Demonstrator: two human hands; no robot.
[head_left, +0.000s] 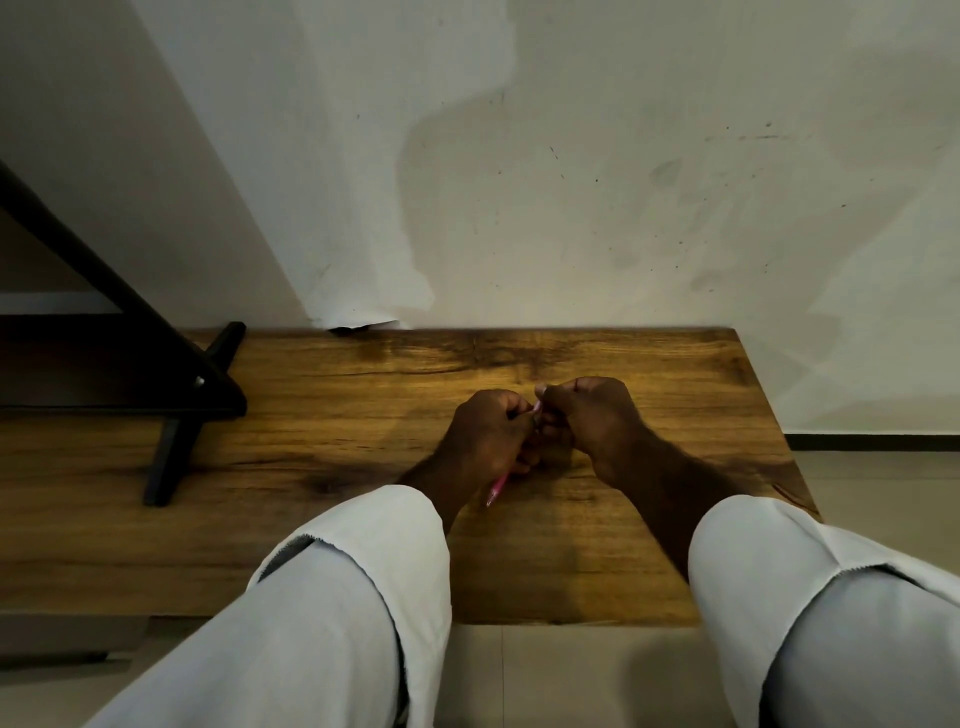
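Wood-grain table is set flush against a scuffed white wall. Above the middle of the tabletop, a pink pen is held by both hands, which are brought together and touch. The barrel is enclosed by the curled fingers of the left hand, and its lower end protrudes below the palm, tilted toward the near edge. The upper end is pinched by the curled fingers of the right hand. Both forearms are partly covered by white sleeves. A black stand is positioned on the table's left part, well apart from the hands.
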